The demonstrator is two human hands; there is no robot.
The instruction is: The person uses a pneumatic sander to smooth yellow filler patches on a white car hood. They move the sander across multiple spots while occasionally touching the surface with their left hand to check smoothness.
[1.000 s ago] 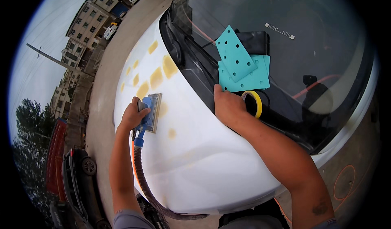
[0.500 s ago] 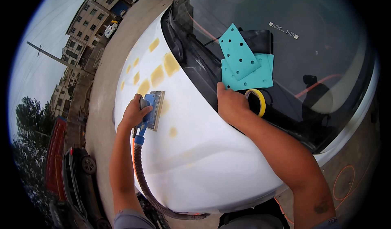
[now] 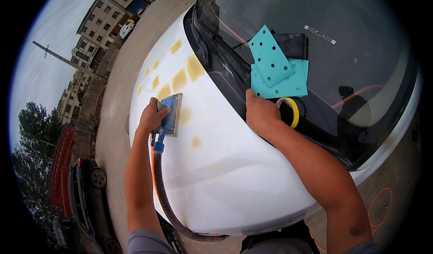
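My left hand [image 3: 152,116] is closed round the grip of a blue sander [image 3: 169,111] with a rectangular pad. The pad lies against a white car hood [image 3: 234,186], beside yellowish patches [image 3: 179,80]. A ribbed dust hose [image 3: 163,197] and an orange air line run from the sander down toward me. My right hand [image 3: 263,114] rests at the hood's rear edge by the windshield, one digit stretched out, the others mostly hidden; nothing shows in it. Just beyond it lie turquoise perforated sandpaper sheets [image 3: 273,62]. A yellow tape roll [image 3: 294,113] sits close to its right side.
A dark windshield [image 3: 356,23] with wiper arms rises on the right. Under the sheets is a black flat item [image 3: 295,45]. An orange hose [image 3: 381,204] lies on the ground at lower right. A dark car [image 3: 88,204] stands at lower left, buildings behind.
The sander has moved slightly up the hood, farther from me, with my left hand on it. My right hand keeps its place by the sheets; the whole view has shifted a little.
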